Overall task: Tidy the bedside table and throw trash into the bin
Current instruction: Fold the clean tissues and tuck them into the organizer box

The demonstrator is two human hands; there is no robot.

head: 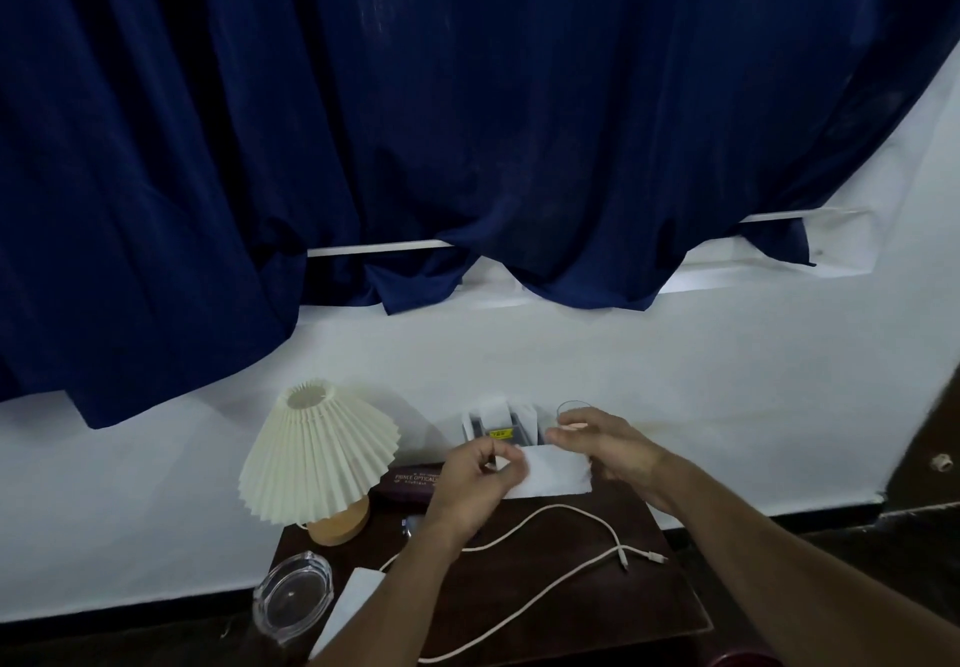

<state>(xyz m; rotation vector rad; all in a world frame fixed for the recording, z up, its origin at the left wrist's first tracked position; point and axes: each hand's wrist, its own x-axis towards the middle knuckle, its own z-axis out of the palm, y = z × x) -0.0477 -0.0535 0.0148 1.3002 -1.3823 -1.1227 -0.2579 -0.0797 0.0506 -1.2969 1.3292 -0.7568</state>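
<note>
1. White paper (pixel 550 477), soft like a tissue, is stretched between both hands, to the right of the lamp (pixel 317 458) and above the back of the bedside table (pixel 597 593).
2. The left hand (pixel 475 479) pinches the end nearer the lamp, its fingers curled together on the sheet. The right hand (pixel 602 445) grips the end farther from the lamp, thumb and fingers closed on that edge.
3. I judge the step to be folding or gathering this sheet. I cannot tell whether it is meant for the bin, and I see no bin.
4. To do it well, I would bring the 2 ends together in the air, keep the sheet above the cable (pixel 545 526) that trails right of the lamp's base, and keep the right hand off the drinking glass (pixel 569 406) just behind it.
5. Both forearms reach in from the near edge and converge. The left hand shows its knuckles to me, and the right hand's palm faces toward the lamp.
6. Nearer to me than the lamp lie a glass ashtray (pixel 292 596) and a second white sheet (pixel 353 593), which look like later jobs.
</note>
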